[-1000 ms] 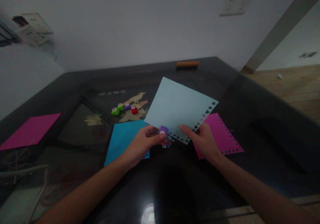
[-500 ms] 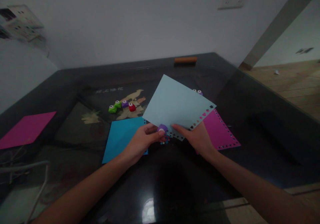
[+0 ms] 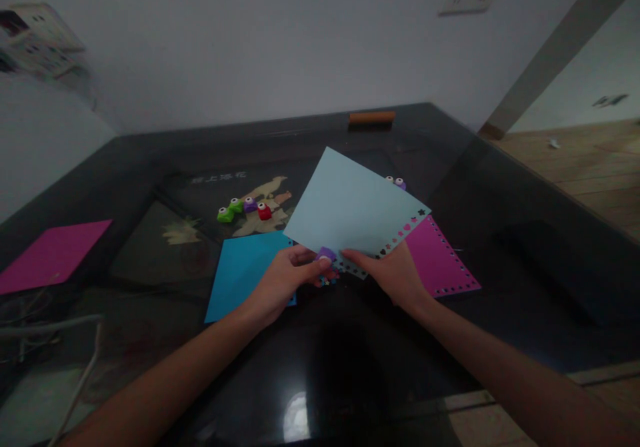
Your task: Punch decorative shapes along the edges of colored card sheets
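My left hand [image 3: 287, 275] is closed around a small purple craft punch [image 3: 326, 254], the thumb lying on its white top. The punch sits at the lower edge of a pale blue sheet of paper [image 3: 353, 197]. With thumb on top and fingers underneath, my right hand [image 3: 393, 270] grips that sheet near its lower corner. Small cut-out shapes, stars and hearts among them, line the sheet's lower right edge and part of its lower left edge. Tiny punched paper bits [image 3: 327, 280] lie below the punch. Beneath my left hand is a bright blue sheet [image 3: 245, 270].
A magenta sheet with punched edges [image 3: 440, 260] lies to the right, a plain magenta sheet [image 3: 55, 254] far left. Several green, purple and red punches [image 3: 250, 205] stand behind the blue sheet. An orange-brown roll [image 3: 371, 118] lies at the back of the dark table [image 3: 310, 354].
My hands, the punch and the pale sheet stay nearly in place. The whole view has shifted very slightly.
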`<state>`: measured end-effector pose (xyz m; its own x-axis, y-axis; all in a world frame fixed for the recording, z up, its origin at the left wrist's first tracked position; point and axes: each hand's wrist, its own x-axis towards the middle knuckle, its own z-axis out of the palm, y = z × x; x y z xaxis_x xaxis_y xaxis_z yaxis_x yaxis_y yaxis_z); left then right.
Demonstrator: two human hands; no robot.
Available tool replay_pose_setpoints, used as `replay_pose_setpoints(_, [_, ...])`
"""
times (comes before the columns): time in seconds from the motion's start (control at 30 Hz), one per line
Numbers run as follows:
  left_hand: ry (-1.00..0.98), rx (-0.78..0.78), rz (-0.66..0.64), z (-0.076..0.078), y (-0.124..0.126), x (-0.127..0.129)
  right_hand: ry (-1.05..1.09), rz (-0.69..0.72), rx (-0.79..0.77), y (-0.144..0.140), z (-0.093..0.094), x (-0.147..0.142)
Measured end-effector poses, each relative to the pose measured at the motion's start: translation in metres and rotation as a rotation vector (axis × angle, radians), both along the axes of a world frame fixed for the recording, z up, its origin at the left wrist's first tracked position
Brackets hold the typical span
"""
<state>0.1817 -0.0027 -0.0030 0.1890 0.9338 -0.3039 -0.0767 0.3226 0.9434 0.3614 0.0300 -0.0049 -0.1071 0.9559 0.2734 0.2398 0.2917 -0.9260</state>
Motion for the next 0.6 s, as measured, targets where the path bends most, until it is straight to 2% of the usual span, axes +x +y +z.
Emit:
replay_pose_setpoints(0.27, [-0.022, 0.001, -0.003, -0.0036, 0.0005, 0.0001, 0.006, 0.004, 0.015, -0.0008, 0.0006, -0.0001])
replay_pose_setpoints(0.6, [0.007, 0.003, 0.040, 0.0016, -0.0008, 0.0030, -0.014, 0.011, -0.010, -0.0025, 0.0015, -0.0001])
